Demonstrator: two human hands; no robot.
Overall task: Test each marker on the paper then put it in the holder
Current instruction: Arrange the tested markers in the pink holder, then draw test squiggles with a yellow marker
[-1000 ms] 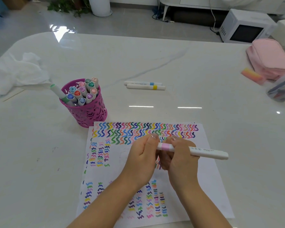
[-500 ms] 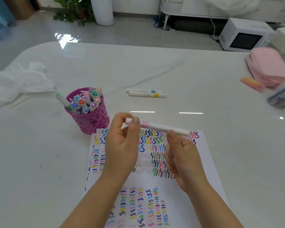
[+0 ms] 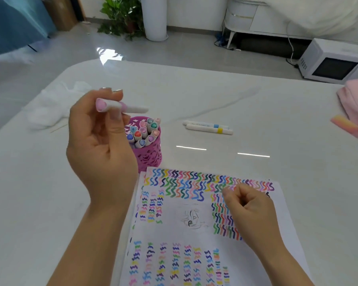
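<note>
Raised from over paper [image 3: 170,230] to above-left of holder [image 3: 150,159]: pink marker [image 3: 124,107], pinched in left grip [image 3: 99,145]. Right grip [image 3: 250,209] curled, empty, over paper, right of holder.

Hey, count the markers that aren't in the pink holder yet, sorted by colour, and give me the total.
Pink marker, held in the left hand: 1
Blue-band marker, lying on the table: 1
Yellow-band marker, lying right beside it: 1
Total: 3
</note>
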